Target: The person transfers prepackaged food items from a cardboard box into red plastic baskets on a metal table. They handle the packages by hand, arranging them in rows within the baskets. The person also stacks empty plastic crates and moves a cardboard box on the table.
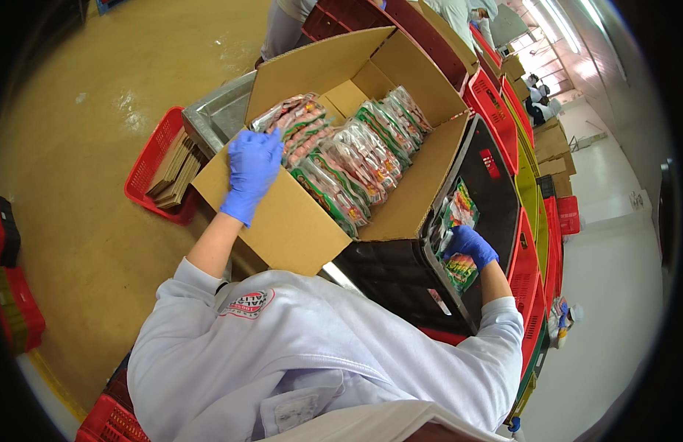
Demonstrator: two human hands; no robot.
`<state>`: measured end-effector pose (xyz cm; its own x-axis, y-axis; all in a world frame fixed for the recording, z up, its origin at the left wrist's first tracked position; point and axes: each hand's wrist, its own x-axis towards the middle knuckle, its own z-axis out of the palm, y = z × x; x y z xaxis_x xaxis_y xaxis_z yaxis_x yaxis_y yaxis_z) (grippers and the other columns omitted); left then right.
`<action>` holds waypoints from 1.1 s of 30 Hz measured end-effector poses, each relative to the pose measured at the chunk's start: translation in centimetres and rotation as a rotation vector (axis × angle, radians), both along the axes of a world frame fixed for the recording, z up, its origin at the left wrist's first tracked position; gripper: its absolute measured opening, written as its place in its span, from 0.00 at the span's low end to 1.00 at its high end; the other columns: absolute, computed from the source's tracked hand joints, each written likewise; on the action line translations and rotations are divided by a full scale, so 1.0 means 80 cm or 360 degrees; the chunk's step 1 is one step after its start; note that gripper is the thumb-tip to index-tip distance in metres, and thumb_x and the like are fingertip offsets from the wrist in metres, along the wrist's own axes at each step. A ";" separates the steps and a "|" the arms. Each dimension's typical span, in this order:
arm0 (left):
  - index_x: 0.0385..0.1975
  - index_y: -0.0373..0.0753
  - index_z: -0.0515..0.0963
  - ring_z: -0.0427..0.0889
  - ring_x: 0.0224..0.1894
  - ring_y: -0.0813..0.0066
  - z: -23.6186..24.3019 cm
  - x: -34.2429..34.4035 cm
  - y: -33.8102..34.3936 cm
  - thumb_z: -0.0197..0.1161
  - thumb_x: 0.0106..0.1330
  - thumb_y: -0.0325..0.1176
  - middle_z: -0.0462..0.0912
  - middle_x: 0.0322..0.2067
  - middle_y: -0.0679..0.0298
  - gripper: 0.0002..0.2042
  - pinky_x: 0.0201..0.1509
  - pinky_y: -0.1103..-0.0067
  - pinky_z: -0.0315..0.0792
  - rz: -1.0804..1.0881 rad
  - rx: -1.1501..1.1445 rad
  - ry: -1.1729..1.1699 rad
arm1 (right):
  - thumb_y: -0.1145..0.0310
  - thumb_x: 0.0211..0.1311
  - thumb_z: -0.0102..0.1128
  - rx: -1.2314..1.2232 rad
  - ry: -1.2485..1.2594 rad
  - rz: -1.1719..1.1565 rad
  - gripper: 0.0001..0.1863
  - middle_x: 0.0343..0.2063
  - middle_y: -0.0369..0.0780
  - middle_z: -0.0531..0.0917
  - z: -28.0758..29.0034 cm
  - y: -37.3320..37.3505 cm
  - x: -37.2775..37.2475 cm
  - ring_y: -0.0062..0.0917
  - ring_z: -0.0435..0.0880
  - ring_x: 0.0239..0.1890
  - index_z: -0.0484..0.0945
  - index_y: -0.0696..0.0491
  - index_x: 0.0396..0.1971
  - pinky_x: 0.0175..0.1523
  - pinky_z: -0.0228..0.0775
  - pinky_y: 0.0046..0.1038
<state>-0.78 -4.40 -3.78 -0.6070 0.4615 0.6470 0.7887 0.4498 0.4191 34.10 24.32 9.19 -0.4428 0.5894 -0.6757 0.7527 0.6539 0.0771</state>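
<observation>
An open cardboard box (305, 239) stands in front of me, holding rows of clear plastic packs of sausages (363, 158) with green and red print. My left hand (253, 166), in a blue glove, is closed at the box's left edge, where the flap folds outward. Its fingertips come close to the nearest packs. To the right of the box is a black crate (378, 276) with loose sausage packs (461, 206) inside. My right hand (470, 247), also gloved in blue, reaches into that crate with its fingers curled round packs; the fingertips are partly hidden.
A red basket (156, 151) with folded cardboard (176, 173) stands on the floor at left, beside a metal table (220, 110). Red and yellow crates (529, 283) line the right side. Other people in white (286, 26) stand at the far side. More crates (21, 306) sit at far left.
</observation>
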 end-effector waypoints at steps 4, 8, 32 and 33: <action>0.39 0.38 0.74 0.69 0.33 0.70 -0.012 0.004 0.010 0.56 0.55 0.35 0.74 0.24 0.67 0.14 0.35 0.72 0.61 -0.0067 -0.0093 0.0182 | 0.70 0.30 0.69 0.0786 0.0832 0.0440 0.13 0.18 0.39 0.77 0.070 0.017 -0.020 0.22 0.74 0.19 0.76 0.56 0.20 0.30 0.70 0.24; 0.38 0.36 0.74 0.68 0.32 0.69 -0.016 0.006 0.013 0.56 0.55 0.34 0.73 0.23 0.66 0.13 0.32 0.73 0.62 -0.0154 -0.0030 0.0194 | 0.82 0.34 0.62 0.0991 0.1652 0.0718 0.14 0.23 0.36 0.75 0.186 -0.029 -0.133 0.21 0.74 0.27 0.73 0.55 0.26 0.34 0.68 0.23; 0.40 0.35 0.75 0.71 0.37 0.64 -0.003 -0.013 -0.041 0.58 0.51 0.27 0.77 0.34 0.61 0.14 0.39 0.74 0.66 -0.0724 0.0410 -0.0185 | 0.63 0.40 0.63 -0.0361 0.1542 0.0915 0.20 0.36 0.41 0.79 0.011 -0.202 -0.449 0.33 0.75 0.40 0.76 0.55 0.36 0.47 0.65 0.30; 0.47 0.34 0.71 0.73 0.42 0.63 0.014 -0.024 -0.051 0.59 0.53 0.27 0.76 0.43 0.58 0.19 0.45 0.76 0.67 -0.0732 0.0378 -0.0111 | 0.60 0.44 0.62 -0.0374 0.1962 0.0717 0.20 0.35 0.43 0.79 0.006 -0.185 -0.453 0.34 0.76 0.40 0.76 0.56 0.36 0.47 0.65 0.31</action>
<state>-2.67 -8.49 -2.66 -0.4218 0.5359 0.7314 0.8488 -0.0504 0.5264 -2.16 9.50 9.70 -0.9581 0.1567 0.2399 -0.0353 0.7663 -0.6415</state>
